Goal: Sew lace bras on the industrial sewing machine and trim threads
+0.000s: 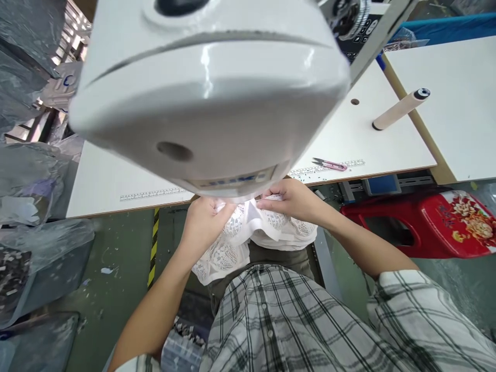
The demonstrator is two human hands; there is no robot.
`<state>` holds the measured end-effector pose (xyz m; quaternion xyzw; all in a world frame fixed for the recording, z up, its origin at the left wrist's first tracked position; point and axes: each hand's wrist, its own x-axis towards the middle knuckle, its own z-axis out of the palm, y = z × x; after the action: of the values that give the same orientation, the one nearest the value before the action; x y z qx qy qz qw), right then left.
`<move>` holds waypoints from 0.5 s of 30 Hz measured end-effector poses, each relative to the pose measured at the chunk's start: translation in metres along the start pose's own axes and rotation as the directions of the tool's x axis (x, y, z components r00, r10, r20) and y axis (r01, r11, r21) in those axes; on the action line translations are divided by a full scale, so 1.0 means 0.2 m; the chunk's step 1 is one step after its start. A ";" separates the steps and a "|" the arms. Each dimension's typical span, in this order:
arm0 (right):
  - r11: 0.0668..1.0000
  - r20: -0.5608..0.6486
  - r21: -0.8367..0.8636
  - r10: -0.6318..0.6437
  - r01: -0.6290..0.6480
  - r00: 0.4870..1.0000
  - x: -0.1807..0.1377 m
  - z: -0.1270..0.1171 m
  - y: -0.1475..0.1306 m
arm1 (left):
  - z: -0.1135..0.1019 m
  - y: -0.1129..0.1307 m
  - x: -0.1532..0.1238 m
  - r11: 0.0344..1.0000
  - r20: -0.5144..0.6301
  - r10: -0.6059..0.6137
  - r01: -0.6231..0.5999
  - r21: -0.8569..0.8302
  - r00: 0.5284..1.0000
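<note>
A piece of white lace fabric [232,243] hangs over my lap at the front edge of the sewing table [116,186]. My left hand [203,219] grips its left part, fingers curled into the cloth. My right hand [292,199] pinches the fabric's upper edge just right of centre. Both hands sit directly beneath the big white sewing machine head [209,93], which hides the needle area and the fingertips.
Pink thread snips [329,164] lie on the table by a printed ruler strip. A cream thread spool post [401,108] leans at the right. A red plastic stool [426,222] stands right of my legs. Plastic-wrapped bins [34,258] fill the left floor.
</note>
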<state>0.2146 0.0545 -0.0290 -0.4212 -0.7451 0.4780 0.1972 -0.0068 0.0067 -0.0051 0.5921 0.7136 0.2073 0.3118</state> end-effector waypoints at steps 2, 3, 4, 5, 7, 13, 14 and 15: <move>0.999 0.007 0.030 -0.011 0.011 1.000 0.02 0.00 0.01 | 0.01 -0.01 0.01 1.000 -0.033 0.014 -0.013 0.012 0.999; 0.999 0.007 0.040 -0.017 0.017 1.000 0.03 -0.01 0.02 | 0.02 -0.02 0.02 1.000 -0.054 0.027 -0.026 0.014 0.998; 0.999 0.005 0.048 -0.019 0.019 1.000 0.03 -0.01 0.02 | 0.02 -0.03 0.02 0.999 -0.072 0.043 -0.043 0.011 0.996; 0.998 0.002 0.054 -0.017 0.017 1.000 0.04 -0.01 0.02 | 0.03 -0.03 0.03 0.998 -0.087 0.059 -0.058 0.003 0.994; 0.998 0.000 0.062 -0.007 0.007 1.000 0.05 -0.02 0.03 | 0.04 -0.05 0.04 0.997 -0.099 0.075 -0.078 -0.023 0.992; 0.996 0.006 0.084 0.004 -0.005 1.000 0.06 -0.03 0.02 | 0.04 -0.04 0.03 0.996 -0.106 0.062 -0.068 -0.051 0.992; 0.996 0.007 0.091 0.009 -0.010 1.000 0.06 -0.03 0.03 | 0.03 -0.04 0.03 0.997 -0.104 0.057 -0.063 -0.051 0.993; 0.995 0.005 0.099 0.017 -0.017 1.000 0.06 -0.03 0.04 | 0.03 -0.04 0.02 0.997 -0.101 0.047 -0.052 -0.052 0.994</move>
<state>0.2166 0.0690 -0.0346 -0.4161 -0.7173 0.5170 0.2124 -0.0091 0.0093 -0.0155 0.5898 0.7075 0.2637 0.2865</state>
